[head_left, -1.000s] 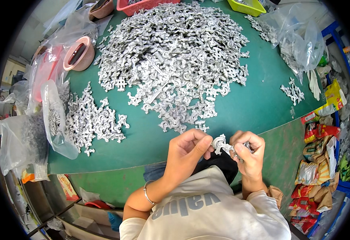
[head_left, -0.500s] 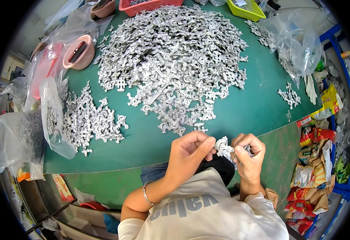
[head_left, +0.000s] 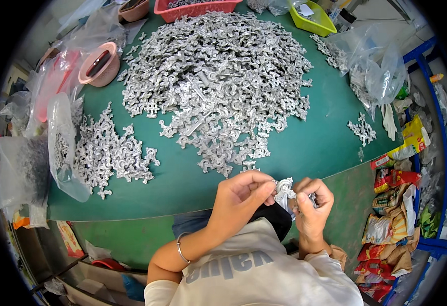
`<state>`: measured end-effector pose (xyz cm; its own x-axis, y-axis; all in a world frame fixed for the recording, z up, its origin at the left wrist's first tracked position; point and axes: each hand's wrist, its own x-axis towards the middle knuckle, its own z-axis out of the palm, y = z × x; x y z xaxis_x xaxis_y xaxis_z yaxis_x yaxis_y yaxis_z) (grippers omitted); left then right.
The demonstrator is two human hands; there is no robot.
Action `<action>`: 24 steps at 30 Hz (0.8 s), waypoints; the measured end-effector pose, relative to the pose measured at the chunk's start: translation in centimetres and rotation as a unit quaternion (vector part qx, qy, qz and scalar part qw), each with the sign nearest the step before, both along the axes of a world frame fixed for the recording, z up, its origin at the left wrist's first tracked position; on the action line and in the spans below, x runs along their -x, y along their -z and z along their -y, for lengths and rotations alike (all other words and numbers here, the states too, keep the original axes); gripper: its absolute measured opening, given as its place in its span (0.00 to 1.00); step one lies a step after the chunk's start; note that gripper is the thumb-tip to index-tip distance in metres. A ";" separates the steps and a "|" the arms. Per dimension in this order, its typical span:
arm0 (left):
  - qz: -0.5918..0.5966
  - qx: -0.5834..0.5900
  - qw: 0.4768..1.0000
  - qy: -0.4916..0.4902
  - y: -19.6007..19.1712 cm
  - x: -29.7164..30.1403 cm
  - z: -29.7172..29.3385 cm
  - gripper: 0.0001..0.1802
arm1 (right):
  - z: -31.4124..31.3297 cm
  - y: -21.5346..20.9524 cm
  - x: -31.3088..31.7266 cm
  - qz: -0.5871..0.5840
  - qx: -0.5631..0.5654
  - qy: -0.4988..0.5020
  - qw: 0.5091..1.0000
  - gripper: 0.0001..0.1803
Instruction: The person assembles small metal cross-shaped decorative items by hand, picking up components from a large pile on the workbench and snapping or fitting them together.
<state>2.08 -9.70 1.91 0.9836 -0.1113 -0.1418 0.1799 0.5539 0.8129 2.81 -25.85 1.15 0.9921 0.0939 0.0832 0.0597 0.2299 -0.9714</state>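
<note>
A small silver cast-metal part point(head_left: 285, 188) with a curved middle and knobbed ends is held up in front of my chest, just off the table's near edge. My left hand point(head_left: 244, 198) pinches its left side between thumb and fingertips. My right hand point(head_left: 313, 205) is curled closed at the part's right side, its thumb against the lower end. More grey metal shows inside the curled right fingers; its shape is mostly hidden. Beyond my hands, a large pile of similar metal parts point(head_left: 218, 71) spreads over the green table point(head_left: 305, 153).
A smaller heap of parts point(head_left: 112, 153) lies left, beside clear plastic bags point(head_left: 22, 171). A pink bowl point(head_left: 103, 74) holds a dark object. A red basket point(head_left: 195, 7) and yellow-green tray point(head_left: 313, 20) stand behind. Few parts point(head_left: 361, 130) lie right; a blue rack point(head_left: 438, 245) stands beyond colourful packets.
The view has shifted slightly. Both hands stay around the same metal part, which looks slightly turned; the right fingers have shifted a little.
</note>
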 end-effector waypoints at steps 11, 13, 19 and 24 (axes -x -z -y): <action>0.011 0.002 1.000 0.006 -0.1 0.1 -0.4 0.07 | -0.6 0.2 0.8 -0.018 -0.027 -0.026 0.999 0.07; -0.005 -0.002 1.000 0.017 0.1 0.1 -0.5 0.07 | -0.7 0.3 0.9 -0.011 -0.016 -0.030 0.999 0.06; -0.031 0.028 0.999 0.013 0.4 0.1 -0.5 0.06 | -0.8 0.2 1.0 -0.021 0.009 -0.025 0.999 0.06; 0.018 -0.070 0.993 -0.096 1.0 0.6 -2.2 0.05 | -1.3 1.2 0.1 0.004 0.119 -0.054 0.991 0.03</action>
<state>1.46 -7.51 0.90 0.9894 0.0975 -0.1077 0.0516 0.4571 0.8879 2.71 -24.54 -0.09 0.9744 0.2183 0.0536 0.0552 -0.0012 -0.9985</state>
